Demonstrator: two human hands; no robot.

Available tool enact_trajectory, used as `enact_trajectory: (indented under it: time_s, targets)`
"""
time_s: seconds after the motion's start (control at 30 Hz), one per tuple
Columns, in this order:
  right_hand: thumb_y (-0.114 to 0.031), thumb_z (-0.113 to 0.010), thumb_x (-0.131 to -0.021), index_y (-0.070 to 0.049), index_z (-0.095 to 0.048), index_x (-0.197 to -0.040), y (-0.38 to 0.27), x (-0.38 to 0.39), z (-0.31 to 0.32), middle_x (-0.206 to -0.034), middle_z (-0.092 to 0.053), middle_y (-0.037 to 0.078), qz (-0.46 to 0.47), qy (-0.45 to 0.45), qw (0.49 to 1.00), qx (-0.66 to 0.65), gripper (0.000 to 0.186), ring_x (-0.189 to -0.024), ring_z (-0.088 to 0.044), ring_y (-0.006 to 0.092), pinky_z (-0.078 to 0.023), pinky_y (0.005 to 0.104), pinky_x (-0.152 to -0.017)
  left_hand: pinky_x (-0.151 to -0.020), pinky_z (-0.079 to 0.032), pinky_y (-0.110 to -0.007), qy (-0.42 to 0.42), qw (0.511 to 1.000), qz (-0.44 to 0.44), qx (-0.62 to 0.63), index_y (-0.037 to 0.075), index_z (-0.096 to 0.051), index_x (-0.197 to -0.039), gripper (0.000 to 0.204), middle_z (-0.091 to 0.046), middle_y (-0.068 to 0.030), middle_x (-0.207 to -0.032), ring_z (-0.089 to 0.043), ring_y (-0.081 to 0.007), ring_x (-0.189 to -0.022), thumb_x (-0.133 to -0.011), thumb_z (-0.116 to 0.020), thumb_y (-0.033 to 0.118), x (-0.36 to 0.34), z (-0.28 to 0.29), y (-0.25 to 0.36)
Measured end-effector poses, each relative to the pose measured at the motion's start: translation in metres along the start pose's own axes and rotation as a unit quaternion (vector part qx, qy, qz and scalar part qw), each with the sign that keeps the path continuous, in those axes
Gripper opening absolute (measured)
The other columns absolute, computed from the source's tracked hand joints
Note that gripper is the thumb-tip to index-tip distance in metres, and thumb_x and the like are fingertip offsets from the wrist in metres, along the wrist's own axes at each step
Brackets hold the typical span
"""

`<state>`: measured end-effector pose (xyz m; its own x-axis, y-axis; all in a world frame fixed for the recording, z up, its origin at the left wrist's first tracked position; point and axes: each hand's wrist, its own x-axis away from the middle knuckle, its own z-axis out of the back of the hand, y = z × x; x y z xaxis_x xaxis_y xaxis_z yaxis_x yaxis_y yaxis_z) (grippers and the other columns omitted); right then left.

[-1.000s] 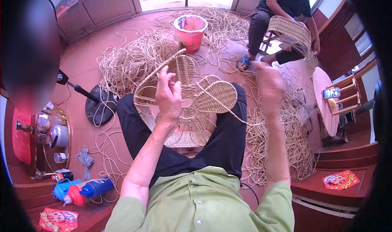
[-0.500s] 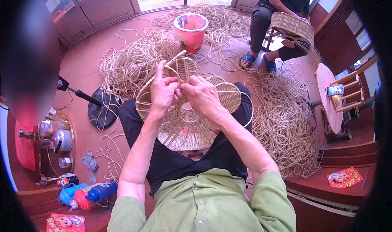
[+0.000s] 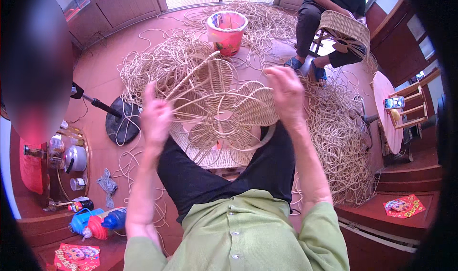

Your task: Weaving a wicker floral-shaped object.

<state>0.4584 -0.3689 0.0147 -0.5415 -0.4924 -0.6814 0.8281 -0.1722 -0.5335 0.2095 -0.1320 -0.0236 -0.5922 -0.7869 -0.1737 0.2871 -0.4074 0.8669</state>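
A flower-shaped woven piece (image 3: 222, 118) of tan cord rests over my lap, its petals spread around a small ring. One frame rib at the upper left stands bare beside a woven petal. My left hand (image 3: 157, 116), blurred by motion, is closed at the left edge of the piece, where several cords (image 3: 188, 110) run to its fingers. To the right, my right hand (image 3: 287, 92) is raised with its fingers curled, also blurred. A strand arcs over the petals toward it, its end hidden by the fingers.
Tangled cord heaps (image 3: 329, 147) lie right and beyond me. A red bucket (image 3: 228, 47) stands ahead. At far right a seated person holds a woven basket-like piece (image 3: 344, 28). A round black stand base (image 3: 121, 121) is at left; bottles (image 3: 98, 225) lie lower left.
My hands were together at the petals' top; they have drawn apart, left hand to the left and right hand to the right. More of the woven flower now shows.
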Motion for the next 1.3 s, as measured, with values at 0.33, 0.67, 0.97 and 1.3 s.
enact_trajectory:
  time_s: [0.33, 0.67, 0.97, 1.3]
  targets:
    - [-0.013, -0.072, -0.079, -0.016, -0.068, -0.11, 0.011, 0.031, -0.009, -0.101, -0.066, 0.001, 0.142, -0.05, 0.979, 0.136, 0.031, -0.102, -0.06, 0.0237, -0.041, 0.0412, -0.093, -0.088, -0.049, -0.047, 0.193, 0.705, 0.209, -0.649, 0.006, -0.065, -0.118, 0.035, -0.063, -0.0231, -0.117, -0.062, -0.0407, -0.102, -0.085, -0.065, 0.016, 0.132, 0.394, -0.188]
    - [-0.012, -0.068, -0.077, -0.016, -0.066, -0.11, -0.008, 0.04, -0.065, -0.105, -0.061, 0.001, 0.153, -0.116, 0.975, 0.114, 0.033, -0.108, -0.054, 0.0243, -0.035, 0.0461, -0.096, -0.086, -0.051, -0.038, 0.045, 0.935, -0.282, -0.212, 0.007, -0.064, -0.115, 0.038, -0.065, -0.012, -0.105, -0.061, -0.0306, -0.102, -0.078, -0.073, 0.009, 0.023, -0.014, 0.007]
    - [-0.01, -0.063, -0.076, -0.017, -0.065, -0.115, -0.029, 0.039, -0.076, -0.116, -0.055, 0.003, 0.162, -0.037, 0.973, 0.161, 0.04, -0.114, -0.049, 0.0269, -0.035, 0.0473, -0.097, -0.076, -0.05, -0.039, 0.03, 0.907, -0.345, -0.238, 0.007, -0.068, -0.089, 0.013, -0.061, -0.0089, -0.084, -0.059, -0.0282, -0.086, -0.078, -0.074, 0.012, 0.013, -0.026, 0.003]
    - [-0.013, -0.065, -0.076, -0.014, -0.065, -0.1, -0.034, 0.038, -0.095, -0.103, -0.056, 0.002, 0.173, -0.044, 0.978, 0.107, 0.024, -0.103, -0.054, 0.0236, -0.04, 0.0431, -0.09, -0.074, -0.046, -0.038, 0.034, 0.865, -0.362, -0.347, 0.008, -0.057, -0.082, 0.012, -0.052, -0.0074, -0.082, -0.053, -0.0264, -0.083, -0.081, -0.068, 0.013, -0.003, -0.009, -0.005]
